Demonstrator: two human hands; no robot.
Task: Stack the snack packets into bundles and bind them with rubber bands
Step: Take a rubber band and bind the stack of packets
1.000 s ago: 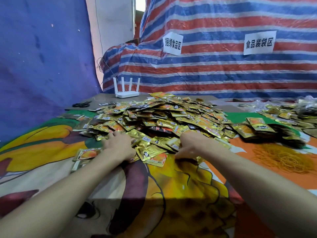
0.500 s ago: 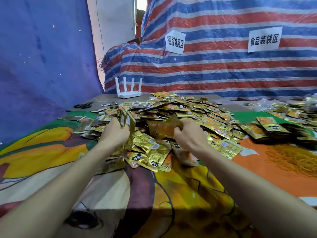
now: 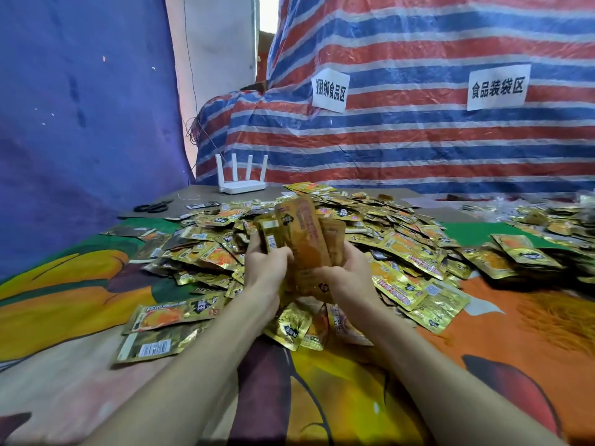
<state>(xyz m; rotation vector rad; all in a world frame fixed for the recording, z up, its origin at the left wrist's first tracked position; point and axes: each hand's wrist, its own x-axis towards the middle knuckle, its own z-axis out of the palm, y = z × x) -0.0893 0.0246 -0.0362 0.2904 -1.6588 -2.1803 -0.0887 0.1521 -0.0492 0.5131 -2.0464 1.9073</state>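
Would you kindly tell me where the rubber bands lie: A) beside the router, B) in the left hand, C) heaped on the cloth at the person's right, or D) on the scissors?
C: the rubber bands lie in a loose heap on the orange cloth at the far right.

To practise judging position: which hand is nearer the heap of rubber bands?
Right. The right hand holds packets left of the rubber bands; the left hand is farther left, beside it.
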